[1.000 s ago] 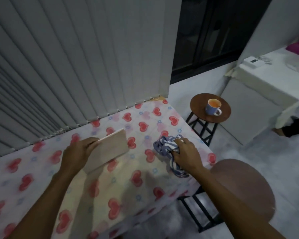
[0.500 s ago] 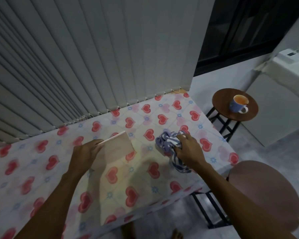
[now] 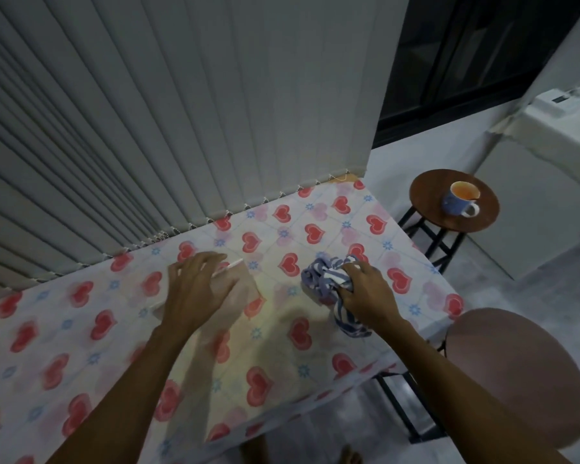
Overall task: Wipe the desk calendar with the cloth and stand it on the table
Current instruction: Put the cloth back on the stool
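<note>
The desk calendar (image 3: pixel 240 283), a pale tan card stand, stands tilted on the heart-patterned table (image 3: pixel 282 346) left of centre. My left hand (image 3: pixel 198 289) rests over its top edge and front face, fingers spread on it, hiding most of it. To the right, a crumpled blue-and-white striped cloth (image 3: pixel 322 279) lies on the table, with my right hand (image 3: pixel 365 293) closed over it. A gap of bare tablecloth separates calendar and cloth.
White vertical blinds (image 3: pixel 181 112) hang along the table's far edge. A small round wooden stool (image 3: pixel 482 219) with a blue mug (image 3: pixel 457 202) stands past the right end. A pink round seat (image 3: pixel 516 380) sits at the near right corner. A white cabinet (image 3: pixel 549 162) is far right.
My left hand has shifted from the calendar's left edge to over its top and front. The calendar now sits lower on the table. My right hand stays on the cloth. The view moved left.
</note>
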